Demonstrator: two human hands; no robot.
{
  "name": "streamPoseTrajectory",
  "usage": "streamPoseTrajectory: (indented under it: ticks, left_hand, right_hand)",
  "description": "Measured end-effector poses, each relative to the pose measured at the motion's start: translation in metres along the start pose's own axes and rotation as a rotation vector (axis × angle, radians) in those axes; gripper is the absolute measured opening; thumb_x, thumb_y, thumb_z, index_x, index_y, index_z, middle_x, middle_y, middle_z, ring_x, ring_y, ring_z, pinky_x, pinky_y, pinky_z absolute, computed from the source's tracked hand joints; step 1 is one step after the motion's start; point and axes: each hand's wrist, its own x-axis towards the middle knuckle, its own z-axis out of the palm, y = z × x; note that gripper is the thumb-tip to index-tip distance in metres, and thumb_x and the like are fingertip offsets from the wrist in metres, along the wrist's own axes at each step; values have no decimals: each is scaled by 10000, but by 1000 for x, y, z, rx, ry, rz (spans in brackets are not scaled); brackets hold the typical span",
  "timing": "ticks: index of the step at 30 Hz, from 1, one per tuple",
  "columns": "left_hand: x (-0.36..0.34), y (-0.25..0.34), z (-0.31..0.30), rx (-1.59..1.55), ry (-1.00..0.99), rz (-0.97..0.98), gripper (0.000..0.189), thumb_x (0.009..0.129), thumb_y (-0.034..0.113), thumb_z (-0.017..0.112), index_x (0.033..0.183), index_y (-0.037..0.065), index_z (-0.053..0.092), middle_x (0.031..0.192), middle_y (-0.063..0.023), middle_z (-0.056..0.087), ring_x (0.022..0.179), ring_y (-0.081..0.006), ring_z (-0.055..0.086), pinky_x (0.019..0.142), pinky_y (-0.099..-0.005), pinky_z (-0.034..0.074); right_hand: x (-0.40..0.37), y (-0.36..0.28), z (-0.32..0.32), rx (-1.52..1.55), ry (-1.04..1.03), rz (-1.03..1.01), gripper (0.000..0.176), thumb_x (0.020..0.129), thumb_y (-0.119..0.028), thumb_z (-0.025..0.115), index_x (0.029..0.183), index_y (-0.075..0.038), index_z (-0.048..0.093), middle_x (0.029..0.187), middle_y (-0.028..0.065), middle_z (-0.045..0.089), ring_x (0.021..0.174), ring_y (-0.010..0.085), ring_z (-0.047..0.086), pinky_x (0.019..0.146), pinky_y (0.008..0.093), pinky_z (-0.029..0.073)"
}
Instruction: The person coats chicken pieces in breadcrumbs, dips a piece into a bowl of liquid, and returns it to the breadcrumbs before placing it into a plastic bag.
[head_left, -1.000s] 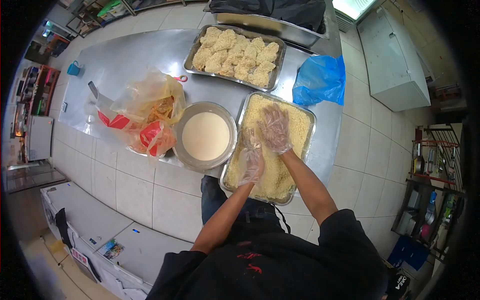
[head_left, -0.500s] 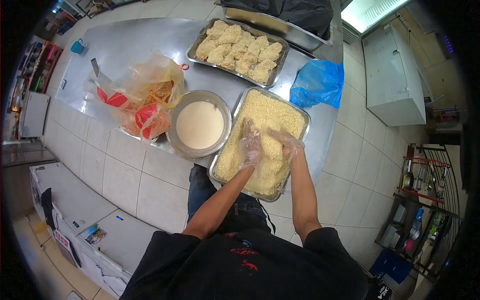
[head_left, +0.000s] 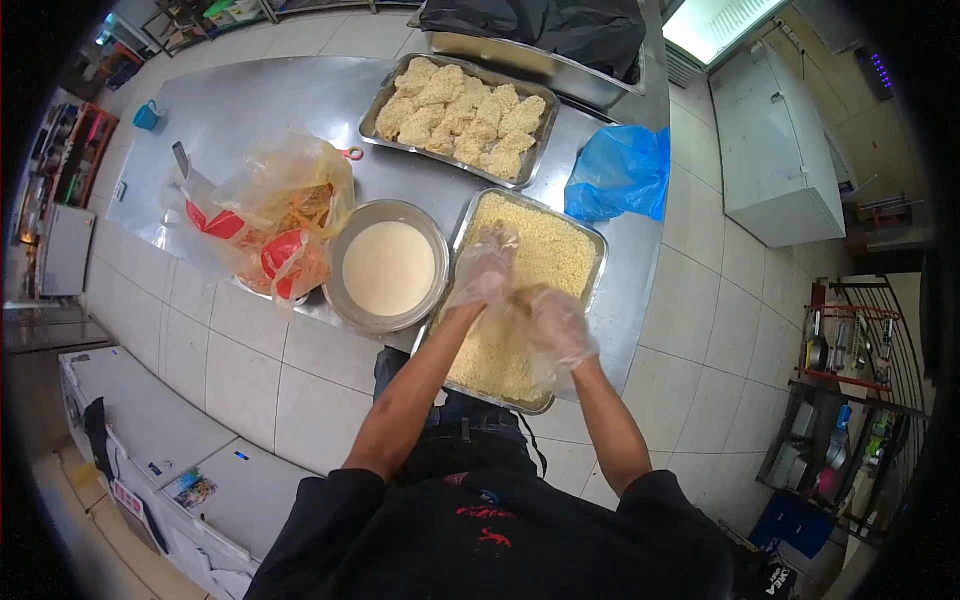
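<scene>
A metal tray of pale crumbs (head_left: 553, 250) lies at the table's near edge. Over its left side is my left hand (head_left: 486, 268) in a clear plastic glove, its fingers blurred. My right hand (head_left: 556, 325), also gloved, is over the tray's right side, smeared by motion. Whether either hand holds a piece cannot be made out. Left of the tray stands a metal bowl of creamy batter (head_left: 389, 269). Behind it, a second tray (head_left: 366, 128) bears several crumb-coated pieces (head_left: 468, 112).
A plastic bag with orange-brown food (head_left: 300, 215) lies left of the bowl. A blue bag (head_left: 620, 172) sits at the right table edge. A blue cup (head_left: 147, 116) stands far left on the metal table (head_left: 240, 95). A black-covered container (head_left: 540, 30) is at the back.
My right hand has come down and nearer the tray's middle. My left hand has moved slightly up and left. The whole view has shifted a little.
</scene>
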Motion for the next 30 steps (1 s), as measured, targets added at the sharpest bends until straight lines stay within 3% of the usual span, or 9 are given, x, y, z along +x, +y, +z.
streamPoseTrajectory:
  ticks: [3, 5, 10, 15, 17, 20, 24, 27, 30]
  left_hand:
    - [32, -14, 31, 267, 102, 78, 521, 990, 429, 358, 1337, 81, 529, 1234, -220, 610, 1095, -371, 603, 948, -450, 460]
    - [61, -28, 59, 412, 16, 38, 498, 991, 455, 363, 1302, 113, 549, 1176, -201, 647, 1041, -346, 642, 905, -446, 480]
    - [66, -21, 66, -10, -64, -100, 529, 948, 494, 469, 1151, 35, 636, 1070, -198, 678, 986, -325, 639, 902, -412, 469]
    - [60, -13, 34, -319, -100, -250, 527, 883, 485, 598, 1110, 11, 644, 918, -133, 673, 894, -237, 629, 819, -355, 489]
    - [58, -13, 24, -228, -121, -281, 488, 858, 452, 608, 1030, 0, 673, 930, -213, 680, 916, -331, 655, 820, -415, 502]
    - [59, -44, 30, -39, -87, -123, 469, 824, 420, 636, 1020, -4, 680, 961, -246, 686, 957, -371, 665, 834, -442, 509]
    - [18, -3, -12, -298, -81, -125, 386, 826, 306, 660, 1072, 9, 664, 1037, -215, 685, 1008, -341, 653, 848, -419, 513]
    - [32, -68, 30, 279, -90, 534, 460, 983, 375, 476, 1276, 41, 598, 1285, -161, 612, 1163, -311, 577, 942, -359, 456]
    - [13, -36, 5, -355, -176, -64, 450, 999, 395, 448, 1245, 57, 617, 1258, -159, 609, 1140, -298, 566, 948, -369, 439]
  right_hand:
    - [29, 73, 18, -168, 147, 242, 431, 929, -408, 529, 919, 4, 654, 928, 253, 664, 933, 412, 636, 842, 471, 505]
    - [61, 130, 38, -95, -151, 508, 495, 920, -433, 550, 1255, -71, 596, 1233, 193, 611, 1126, 340, 583, 972, 420, 461]
    - [89, 129, 69, 888, 103, 913, 703, 916, -561, 530, 1336, 3, 537, 1305, 209, 575, 1162, 322, 565, 948, 410, 470]
    - [77, 75, 30, 1508, 102, 824, 521, 885, -383, 650, 1284, -53, 585, 1247, 136, 614, 1083, 254, 605, 938, 395, 470]
    - [78, 102, 58, 1679, 60, 762, 514, 872, -309, 671, 1286, -17, 583, 1168, 162, 645, 1011, 251, 633, 866, 346, 501]
    - [65, 87, 40, 917, -3, 665, 407, 839, -199, 690, 1184, 6, 617, 1027, 164, 669, 894, 237, 648, 823, 346, 520]
    - [33, 39, 54, 628, 257, 463, 556, 825, -238, 707, 1280, 32, 533, 1227, 215, 572, 1075, 267, 583, 904, 383, 494]
    - [14, 9, 76, 425, 156, 430, 761, 854, -423, 649, 1411, 36, 406, 1474, 209, 388, 1339, 285, 398, 1074, 436, 364]
    - [9, 8, 96, -217, 93, 316, 880, 877, -558, 552, 1482, 31, 305, 1563, 206, 255, 1444, 340, 240, 1161, 502, 196]
